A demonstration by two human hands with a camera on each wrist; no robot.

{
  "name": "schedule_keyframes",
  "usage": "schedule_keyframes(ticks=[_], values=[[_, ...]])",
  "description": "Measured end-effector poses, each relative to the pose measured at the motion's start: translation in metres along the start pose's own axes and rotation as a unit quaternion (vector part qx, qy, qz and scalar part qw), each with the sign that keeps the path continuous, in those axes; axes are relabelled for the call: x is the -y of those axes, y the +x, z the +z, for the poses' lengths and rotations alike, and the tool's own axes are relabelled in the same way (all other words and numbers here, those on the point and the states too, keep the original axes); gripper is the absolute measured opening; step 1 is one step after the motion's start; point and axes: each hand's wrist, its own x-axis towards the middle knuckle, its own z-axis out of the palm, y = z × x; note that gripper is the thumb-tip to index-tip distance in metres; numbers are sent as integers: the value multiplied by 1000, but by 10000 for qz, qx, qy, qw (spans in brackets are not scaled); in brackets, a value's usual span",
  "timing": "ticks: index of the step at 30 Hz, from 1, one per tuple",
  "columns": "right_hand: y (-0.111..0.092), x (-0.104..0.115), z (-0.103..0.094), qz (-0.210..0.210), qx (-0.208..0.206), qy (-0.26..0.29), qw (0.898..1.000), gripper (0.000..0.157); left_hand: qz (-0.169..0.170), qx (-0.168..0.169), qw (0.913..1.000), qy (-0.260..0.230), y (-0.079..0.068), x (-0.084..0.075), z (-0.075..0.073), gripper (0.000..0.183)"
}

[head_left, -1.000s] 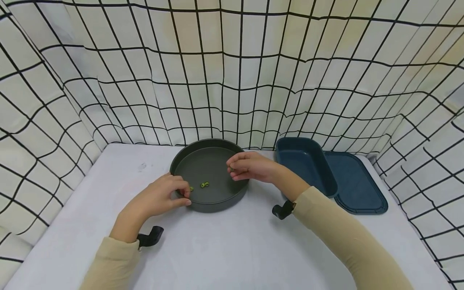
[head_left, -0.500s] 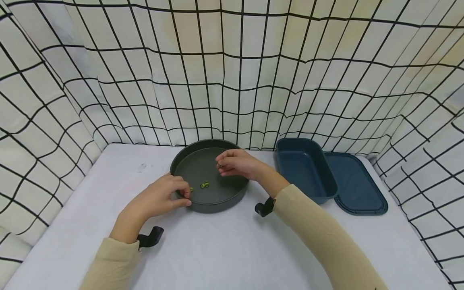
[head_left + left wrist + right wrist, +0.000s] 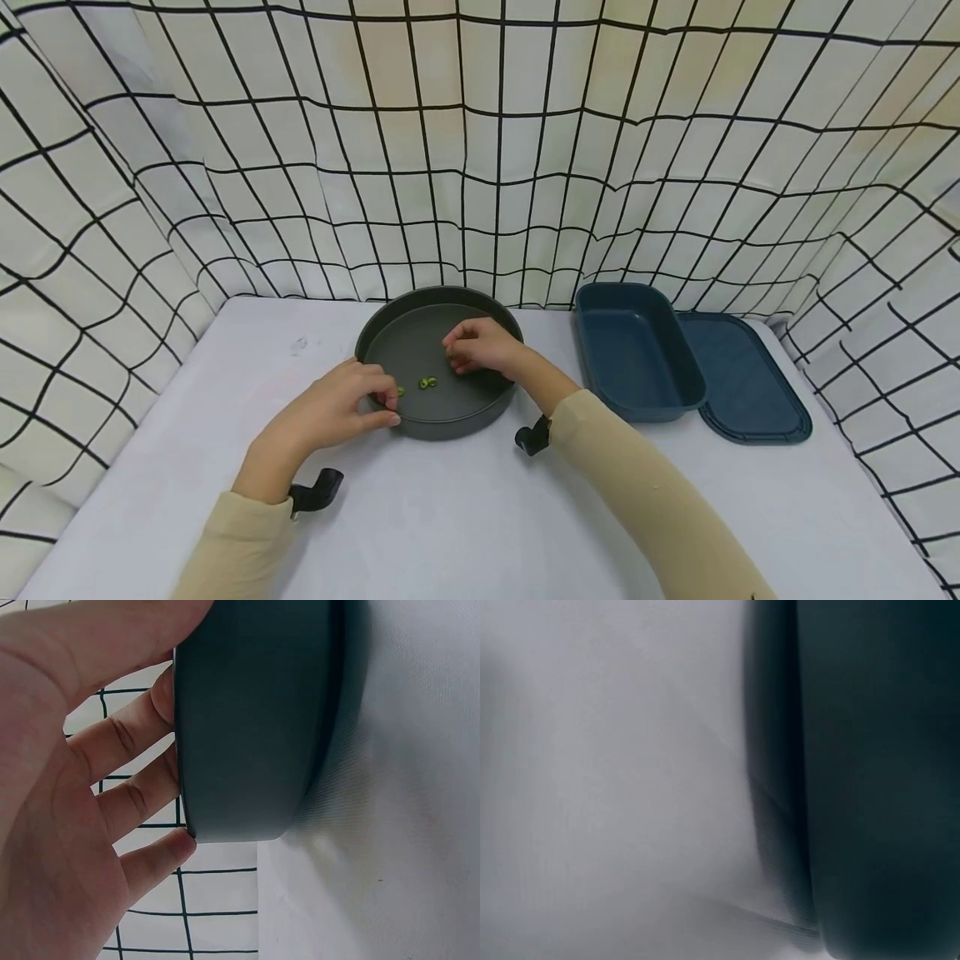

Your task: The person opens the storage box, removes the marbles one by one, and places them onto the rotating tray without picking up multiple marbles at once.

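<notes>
A round dark grey pan [image 3: 442, 417] stands at the table's far middle. My left hand [image 3: 341, 404] grips its left rim, fingers over the edge and thumb on the outside; in the left wrist view this hand [image 3: 82, 780] meets the tall dark wall of the pan [image 3: 255, 742]. Small green curled pieces [image 3: 427, 382] lie on the pan floor, one partly behind the left fingertips. My right hand [image 3: 480, 344] is over the pan's right half, fingers bent and pinched; the green piece seen there earlier is hidden by them now. The right wrist view shows only the pan's wall [image 3: 885, 780] and the cloth.
A dark blue rectangular container [image 3: 637, 350] sits right of the pan, beside the right forearm. Its matching flat lid [image 3: 750, 383] lies under its right edge. White cloth [image 3: 450, 517] covers the table. Black-lined white curtains [image 3: 480, 150] enclose the back and sides.
My right hand has moved left into the pan, carrying a small green piece, and has dipped lower. The left hand keeps its hold on the rim. The head view has shifted slightly.
</notes>
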Motion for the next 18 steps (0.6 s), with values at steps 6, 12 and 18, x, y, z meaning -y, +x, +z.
schedule_keyframes(ticks=[6, 12, 18], values=[[0, -1, -3, -10, -12, -18, 10000, 22, 10, -14, 10000, -10, 3, -2, 0, 22], [-8, 3, -8, -321, -166, 210, 9991, 25, 97, -40, 9999, -23, 4, -1, 0, 23], [-27, 10, -18, -691, -207, 712, 9949, 30, 40, -55, 10000, -15, 1, 0, 1, 24]])
